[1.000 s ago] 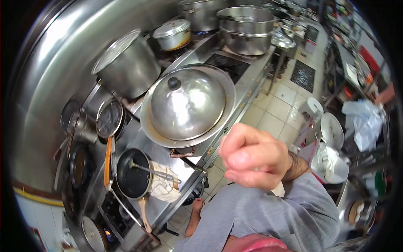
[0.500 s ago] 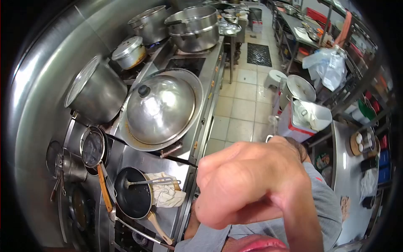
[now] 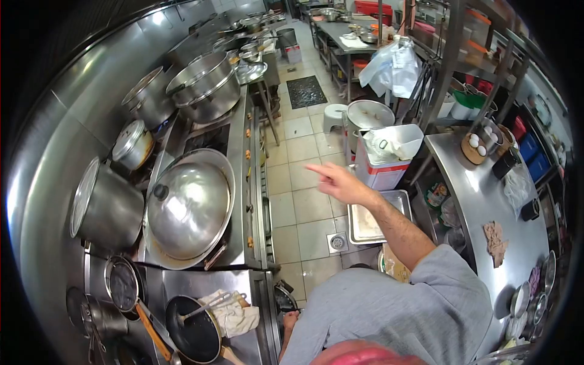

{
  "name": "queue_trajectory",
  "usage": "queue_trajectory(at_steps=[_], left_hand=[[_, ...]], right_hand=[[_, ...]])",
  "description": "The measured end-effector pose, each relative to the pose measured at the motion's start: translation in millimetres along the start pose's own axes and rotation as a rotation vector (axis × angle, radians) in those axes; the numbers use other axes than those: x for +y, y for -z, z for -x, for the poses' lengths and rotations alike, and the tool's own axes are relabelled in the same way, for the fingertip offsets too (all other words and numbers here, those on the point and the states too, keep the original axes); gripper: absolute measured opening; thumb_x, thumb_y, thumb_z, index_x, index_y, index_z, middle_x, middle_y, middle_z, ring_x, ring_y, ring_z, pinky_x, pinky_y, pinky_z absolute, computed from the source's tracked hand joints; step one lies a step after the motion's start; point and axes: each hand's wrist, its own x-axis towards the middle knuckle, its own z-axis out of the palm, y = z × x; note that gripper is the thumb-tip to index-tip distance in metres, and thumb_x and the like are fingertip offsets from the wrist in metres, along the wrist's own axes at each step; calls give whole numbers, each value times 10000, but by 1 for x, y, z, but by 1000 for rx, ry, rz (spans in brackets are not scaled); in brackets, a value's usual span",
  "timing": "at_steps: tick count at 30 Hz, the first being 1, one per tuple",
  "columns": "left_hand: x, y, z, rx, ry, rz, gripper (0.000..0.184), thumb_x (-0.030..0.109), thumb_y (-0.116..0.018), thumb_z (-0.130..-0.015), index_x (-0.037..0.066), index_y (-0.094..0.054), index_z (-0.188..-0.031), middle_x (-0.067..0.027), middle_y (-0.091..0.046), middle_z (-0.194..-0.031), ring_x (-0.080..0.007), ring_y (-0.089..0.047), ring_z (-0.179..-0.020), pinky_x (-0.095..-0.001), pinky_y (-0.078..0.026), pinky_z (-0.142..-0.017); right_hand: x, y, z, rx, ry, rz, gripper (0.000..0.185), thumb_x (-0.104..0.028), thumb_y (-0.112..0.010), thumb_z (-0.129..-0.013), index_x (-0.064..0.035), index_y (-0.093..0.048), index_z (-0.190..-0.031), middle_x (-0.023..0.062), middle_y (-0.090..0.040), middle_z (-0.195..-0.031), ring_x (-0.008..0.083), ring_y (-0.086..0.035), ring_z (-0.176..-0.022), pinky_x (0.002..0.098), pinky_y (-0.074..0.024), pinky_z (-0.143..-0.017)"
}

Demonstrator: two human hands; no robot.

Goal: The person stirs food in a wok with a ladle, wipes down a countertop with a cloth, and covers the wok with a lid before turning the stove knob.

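Over the tiled aisle (image 3: 294, 204), our empty right hand (image 3: 340, 184) seemingly pointed, forefinger (image 3: 317, 170) extended; our left hand (image 3: 290, 319) we could not judge.

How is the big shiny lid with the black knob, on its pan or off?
On. The domed lid covers the wide pan, which shows around the lid's edge.

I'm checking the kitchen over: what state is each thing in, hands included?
Right hand: seemingly empty, fingers partly extended
Left hand: contents unclear
Domed lid: covering wide pan
Small pot: lid on
Back burner: apparently lit
Frying pan: uncovered, utensil inside
Cloth: crumpled
White stool: upright
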Motion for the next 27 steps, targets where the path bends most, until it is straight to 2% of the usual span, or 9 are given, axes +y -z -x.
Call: queue_trajectory(at_steps=[2, 4, 5, 6, 10, 14, 16, 22, 27], left_hand=[[15, 0, 5, -60, -25, 80, 222, 262, -719, -745, 50, -676, -798, -10, -647, -713, -105, -574, -632, -274, -467, -619], [45, -8, 17, 246, -69, -71, 239, 249, -719, -732, 30, -670, -813, -32, -660, -733, -123, -592, -635, -282, -485, -625], [70, -7, 26, 220, -19, 23, 245, 231, -716, -726, 21, -668, -845, -54, -666, -743, -150, -611, -665, -295, -496, -655], [92, -5, 34, 224, -33, 29, 245, 231, -716, -726, 21, -668, -845, -54, -666, -743, -150, -611, -665, -295, -496, -655], [128, 0, 23, 316, -253, -21, 203, 185, -696, -733, 20, -647, -840, -112, -642, -810, -215, -618, -761, -315, -490, -722], [224, 11, 78, 651, -786, -172, 82, -7, -565, -720, 14, -573, -798, -118, -528, -849, -250, -543, -773, -346, -462, -693], [268, 21, 106, 805, -849, -147, 111, -31, -531, -708, 10, -550, -810, -120, -496, -863, -245, -511, -747, -350, -445, -675], [296, 69, 115, 1149, -692, -15, 87, 6, -553, -754, -4, -537, -839, -108, -455, -882, -201, -462, -650, -331, -408, -592], [286, 91, 104, 1263, -585, -47, 100, 61, -572, -797, 1, -542, -872, -103, -446, -916, -215, -455, -684, -342, -405, -619]], right_hand=[[72, 13, 40, 106, -236, 156, 606, -31, -577, -786, -173, -432, -1358, 115, -482, -936, 246, -522, -841, 354, -457, -750], [136, 33, 96, 312, -352, 377, 593, -49, -594, -752, -164, -472, -1320, 174, -517, -1072, 328, -525, -1021, 403, -434, -878], [143, 49, 120, 337, -544, 501, 587, -89, -619, -743, -168, -485, -1308, 180, -511, -1128, 346, -510, -1074, 434, -415, -912], [140, 62, 142, 377, -733, 657, 602, -111, -632, -724, -191, -489, -1304, 174, -501, -1139, 358, -500, -1078, 481, -416, -882], [181, 115, 227, 508, -1033, 886, 570, -124, -597, -722, -202, -488, -1276, 149, -483, -1148, 350, -465, -1076, 522, -394, -829], [222, 139, 292, 521, -1184, 866, 598, -69, -549, -758, -162, -430, -1336, 184, -364, -1298, 371, -335, -1230, 579, -265, -972], [226, 148, 305, 478, -1246, 890, 640, -96, -600, -759, -164, -394, -1361, 180, -350, -1324, 361, -322, -1247, 584, -257, -980], [247, 167, 328, 483, -1196, 921, 764, -175, -723, -712, -176, -353, -1381, 148, -364, -1310, 319, -325, -1245, 544, -288, -967], [244, 177, 336, 444, -1115, 932, 724, -149, -694, -715, -159, -373, -1364, 121, -386, -1259, 300, -351, -1200, 488, -301, -954]])
